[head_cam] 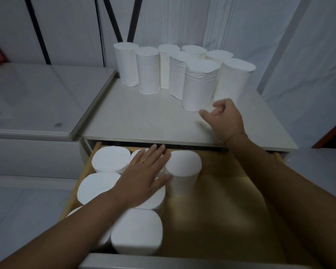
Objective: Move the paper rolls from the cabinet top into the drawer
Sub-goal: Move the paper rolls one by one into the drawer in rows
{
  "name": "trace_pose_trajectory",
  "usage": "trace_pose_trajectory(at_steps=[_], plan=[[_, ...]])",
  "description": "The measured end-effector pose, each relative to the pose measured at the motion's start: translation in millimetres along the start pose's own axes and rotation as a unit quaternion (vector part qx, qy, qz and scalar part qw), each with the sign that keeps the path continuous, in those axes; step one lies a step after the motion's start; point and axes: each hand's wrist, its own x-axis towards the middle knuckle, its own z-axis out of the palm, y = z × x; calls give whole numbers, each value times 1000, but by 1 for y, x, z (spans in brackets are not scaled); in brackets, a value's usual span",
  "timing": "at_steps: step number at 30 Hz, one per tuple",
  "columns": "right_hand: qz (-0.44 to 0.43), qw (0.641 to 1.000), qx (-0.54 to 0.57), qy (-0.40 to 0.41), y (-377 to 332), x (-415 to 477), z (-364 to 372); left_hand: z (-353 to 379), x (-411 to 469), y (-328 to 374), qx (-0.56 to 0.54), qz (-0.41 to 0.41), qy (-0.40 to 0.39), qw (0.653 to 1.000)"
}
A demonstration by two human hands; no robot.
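Several white paper rolls stand upright at the back of the cabinet top; the nearest one is at the front of the group. My right hand hovers just in front of that roll with fingers loosely spread, holding nothing. Below, the wooden drawer is pulled out. Several rolls stand upright in its left half, among them one at the back middle. My left hand lies flat with straight fingers over the rolls in the drawer, its thumb beside that back-middle roll.
A white chest-like appliance with a lid adjoins the cabinet on the left. White sheeting hangs behind, with dark stand legs. The drawer's right half shows bare wood. The drawer's white front edge lies nearest me.
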Motion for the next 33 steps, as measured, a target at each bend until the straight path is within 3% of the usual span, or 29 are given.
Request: trace_pose_trajectory(at_steps=[8, 16, 22, 33], plan=[[-31, 999, 35, -2, -19, 85, 12, 8, 4, -5, 16, -13, 0, 1000], [-51, 998, 42, 14, -24, 115, 32, 11, 4, -6, 16, -25, -17, 999], [-54, 997, 10, 59, -20, 106, 35, 13, 4, -8, 27, -23, -16, 999], [-110, 993, 22, 29, -17, 26, -2, 14, 4, -8, 37, -9, 0, 999]])
